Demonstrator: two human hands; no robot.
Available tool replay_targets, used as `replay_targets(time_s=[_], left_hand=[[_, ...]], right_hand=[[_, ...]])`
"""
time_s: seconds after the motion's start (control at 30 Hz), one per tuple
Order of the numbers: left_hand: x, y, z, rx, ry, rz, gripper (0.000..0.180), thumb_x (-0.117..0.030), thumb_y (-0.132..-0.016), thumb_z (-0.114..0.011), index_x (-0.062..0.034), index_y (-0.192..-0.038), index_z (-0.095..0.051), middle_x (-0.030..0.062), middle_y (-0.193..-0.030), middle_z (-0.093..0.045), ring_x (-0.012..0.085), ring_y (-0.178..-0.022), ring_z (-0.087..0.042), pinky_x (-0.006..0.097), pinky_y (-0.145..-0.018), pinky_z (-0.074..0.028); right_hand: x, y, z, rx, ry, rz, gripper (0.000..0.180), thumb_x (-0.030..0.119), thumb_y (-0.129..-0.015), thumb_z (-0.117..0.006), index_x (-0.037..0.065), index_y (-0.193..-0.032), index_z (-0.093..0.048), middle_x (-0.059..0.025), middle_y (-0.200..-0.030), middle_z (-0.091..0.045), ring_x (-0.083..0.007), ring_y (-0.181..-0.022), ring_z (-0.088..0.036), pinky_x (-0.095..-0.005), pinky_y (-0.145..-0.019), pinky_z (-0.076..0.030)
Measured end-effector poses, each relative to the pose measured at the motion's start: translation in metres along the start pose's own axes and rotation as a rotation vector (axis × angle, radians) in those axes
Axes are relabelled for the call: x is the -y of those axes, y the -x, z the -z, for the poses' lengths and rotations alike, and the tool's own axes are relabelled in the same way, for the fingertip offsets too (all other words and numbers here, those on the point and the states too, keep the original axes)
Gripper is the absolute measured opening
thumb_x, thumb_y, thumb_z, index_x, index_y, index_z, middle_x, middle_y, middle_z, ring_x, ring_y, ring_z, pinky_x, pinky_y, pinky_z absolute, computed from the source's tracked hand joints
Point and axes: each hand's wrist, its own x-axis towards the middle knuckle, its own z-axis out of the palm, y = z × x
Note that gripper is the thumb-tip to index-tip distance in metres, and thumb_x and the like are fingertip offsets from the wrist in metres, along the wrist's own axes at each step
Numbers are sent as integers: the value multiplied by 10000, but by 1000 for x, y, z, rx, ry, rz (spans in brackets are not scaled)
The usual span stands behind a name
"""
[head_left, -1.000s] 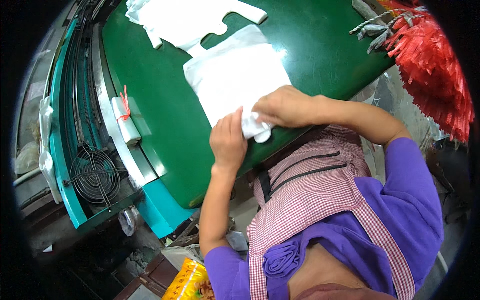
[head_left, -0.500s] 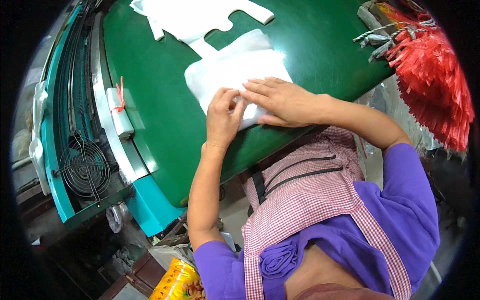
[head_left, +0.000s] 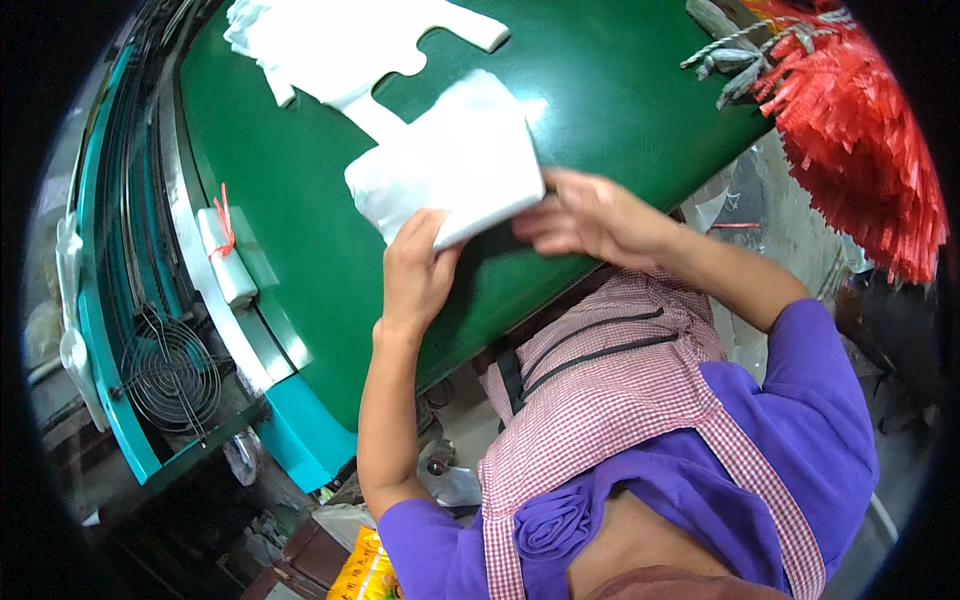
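Observation:
A thick stack of white plastic bags (head_left: pixel 450 160) lies folded on the green table (head_left: pixel 300 200). My left hand (head_left: pixel 415 270) grips its near left corner, thumb under and fingers on top. My right hand (head_left: pixel 590 215) holds the near right edge of the same stack and lifts it a little off the table. More white bags with handle cut-outs (head_left: pixel 350 40) lie flat at the far end, one strip running under the folded stack.
A bundle of red plastic strings (head_left: pixel 860 130) hangs at the table's right end beside grey cords (head_left: pixel 730 65). A small white roll tied with red string (head_left: pixel 225 260) rests on the metal rail at left. A wire-guarded fan (head_left: pixel 170 375) sits in the teal machine frame.
Both hands lay pressing on the stack's near end; now they have slid to its near edge, gripped it and raised it from the table.

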Motion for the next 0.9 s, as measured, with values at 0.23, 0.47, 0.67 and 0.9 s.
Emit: replay_targets(time_s=[0.23, 0.47, 0.67, 0.9], left_hand=[[-10, 37, 11, 192, -141, -258, 362, -45, -657, -675, -116, -1011, -683, 142, -1159, -584, 342, -1156, -497, 483, -1022, -316], [-50, -20, 30, -63, -650, -517, 328, -88, -656, -674, -144, -979, -652, 49, -1110, -596, 258, -1072, -543, 429, -917, -376], [-32, -10, 10, 248, -391, -280, 355, -74, -707, -682, -69, -1060, -649, 123, -1354, -527, 398, -1276, -443, 613, -1061, -285], [-53, 47, -6, 137, -298, -283, 379, -96, -799, -666, -49, -1168, -588, 207, -1227, -587, 370, -1135, -565, 444, -947, -445]], right_hand=[[14, -23, 12, 334, 962, 280, 497, -73, -787, -595, 83, -1258, -594, -131, -1314, -562, -263, -1196, -552, -377, -1031, -440], [47, -47, 36, 753, 1945, 749, 395, 54, -844, -542, 46, -1237, -579, -144, -1392, -484, -300, -1316, -432, -432, -1120, -318], [57, -13, 26, 608, 1691, 376, 434, 122, -854, -558, -21, -1263, -537, -209, -1362, -491, -322, -1281, -462, -452, -1087, -349], [13, 24, 6, 353, 1954, 819, 456, 358, -812, -655, -55, -1002, -621, -258, -1120, -583, -393, -1040, -571, -462, -926, -453]])
